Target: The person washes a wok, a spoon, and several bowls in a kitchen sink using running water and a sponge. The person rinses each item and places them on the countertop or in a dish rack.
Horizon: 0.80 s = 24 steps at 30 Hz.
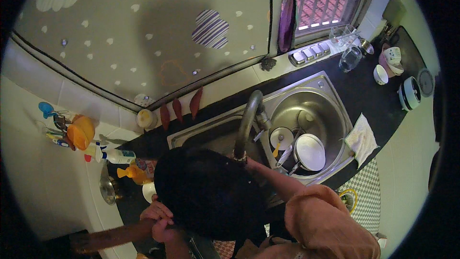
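A large, round, dark wok [212, 194] covers much of the left sink basin. My left hand [160, 219] is closed around its brown wooden handle [115, 237], close to the rim. My right forearm [276, 180], below an orange sleeve, reaches toward the wok's far side; my right hand is hidden behind the wok. The curved metal faucet [248, 122] stands just beyond the wok. In the round right basin [323, 108] lie a white plate or bowl [311, 153], a small round lid [281, 139], a yellow utensil and a ladle.
A white cloth [361, 140] hangs over the counter edge at the right. Bowls [381, 75] and a glass jar [350, 58] stand beyond. At the left are a spray bottle [120, 156], a yellow pump bottle [136, 173], a white bowl [148, 191] and a metal pot or lid [107, 190].
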### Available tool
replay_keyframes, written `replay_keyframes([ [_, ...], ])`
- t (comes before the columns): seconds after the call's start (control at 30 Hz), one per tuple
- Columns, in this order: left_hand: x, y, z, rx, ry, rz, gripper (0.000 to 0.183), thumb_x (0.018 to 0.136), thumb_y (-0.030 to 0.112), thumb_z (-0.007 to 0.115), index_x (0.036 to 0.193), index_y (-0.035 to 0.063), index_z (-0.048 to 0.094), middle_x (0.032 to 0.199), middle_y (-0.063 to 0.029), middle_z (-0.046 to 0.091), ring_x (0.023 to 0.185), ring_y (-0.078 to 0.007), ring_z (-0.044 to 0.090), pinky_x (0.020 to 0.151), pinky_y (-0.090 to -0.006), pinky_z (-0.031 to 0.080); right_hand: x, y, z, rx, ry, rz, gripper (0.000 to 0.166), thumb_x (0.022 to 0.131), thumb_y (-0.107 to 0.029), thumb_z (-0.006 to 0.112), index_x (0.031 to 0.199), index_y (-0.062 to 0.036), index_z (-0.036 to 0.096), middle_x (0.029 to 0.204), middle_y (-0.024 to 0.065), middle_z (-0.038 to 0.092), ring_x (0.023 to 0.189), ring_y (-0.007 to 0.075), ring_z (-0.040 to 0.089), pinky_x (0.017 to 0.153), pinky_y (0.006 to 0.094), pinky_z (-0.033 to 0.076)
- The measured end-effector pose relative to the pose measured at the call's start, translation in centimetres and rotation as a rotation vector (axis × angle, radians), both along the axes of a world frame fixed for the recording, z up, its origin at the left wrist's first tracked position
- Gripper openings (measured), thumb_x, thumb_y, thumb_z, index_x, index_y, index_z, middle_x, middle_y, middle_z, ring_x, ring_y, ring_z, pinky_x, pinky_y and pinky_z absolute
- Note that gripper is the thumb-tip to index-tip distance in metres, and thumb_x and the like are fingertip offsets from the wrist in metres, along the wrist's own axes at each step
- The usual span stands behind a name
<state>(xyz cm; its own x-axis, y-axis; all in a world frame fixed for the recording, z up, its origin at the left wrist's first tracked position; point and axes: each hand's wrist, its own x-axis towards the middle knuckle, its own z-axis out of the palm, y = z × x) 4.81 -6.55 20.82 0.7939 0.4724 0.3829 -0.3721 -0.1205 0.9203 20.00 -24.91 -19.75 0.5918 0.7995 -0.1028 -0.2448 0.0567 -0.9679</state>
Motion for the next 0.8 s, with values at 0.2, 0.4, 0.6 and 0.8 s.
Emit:
replay_keyframes([
  [0.2,-0.5,3.1,-4.9,0.076,-0.054,0.099,0.012,0.058,0.012,0.047,0.068,0.0077,0.043,0.053,-0.0052,0.043,0.053,-0.0185,0.048,0.08,-0.0348,0.036,-2.5,-0.8,14.3,-0.584,-0.052,0.177,0.044,0.075,-0.014,0.055,0.116,-0.0051,0.042,0.104,0.0141,0.052,0.093,0.0259,0.051,0.082,0.0344,0.04],
  [0.4,1.6,-1.2,-7.7,0.067,-0.006,0.05,0.009,0.056,0.012,0.05,0.058,0.0066,0.044,0.061,-0.0059,0.045,0.062,-0.0189,0.046,0.078,-0.032,0.033,0.0,-5.1,23.6,-0.354,-0.455,-0.14,0.056,0.072,-0.017,0.06,0.122,-0.0118,0.036,0.107,0.0168,0.045,0.097,0.0297,0.049,0.08,0.034,0.042],
  [0.6,3.3,-0.3,-11.5,0.147,0.013,0.004,0.012,0.051,0.013,0.054,0.055,0.0055,0.045,0.072,-0.0082,0.047,0.072,-0.0188,0.043,0.078,-0.0308,0.031,1.2,-2.5,29.1,-0.392,-0.152,0.066,0.043,0.069,-0.023,0.065,0.106,-0.0065,0.05,0.087,0.0133,0.058,0.074,0.029,0.057,0.07,0.0345,0.045],
  [0.8,1.1,3.2,-17.0,0.266,0.13,0.062,0.013,0.049,0.012,0.052,0.053,0.0063,0.042,0.069,-0.0083,0.046,0.072,-0.019,0.044,0.08,-0.0321,0.03,0.4,5.0,26.7,-0.201,0.176,-0.243,0.035,0.068,-0.024,0.067,0.092,-0.0015,0.055,0.077,0.0104,0.061,0.068,0.0189,0.059,0.064,0.0309,0.046],
])
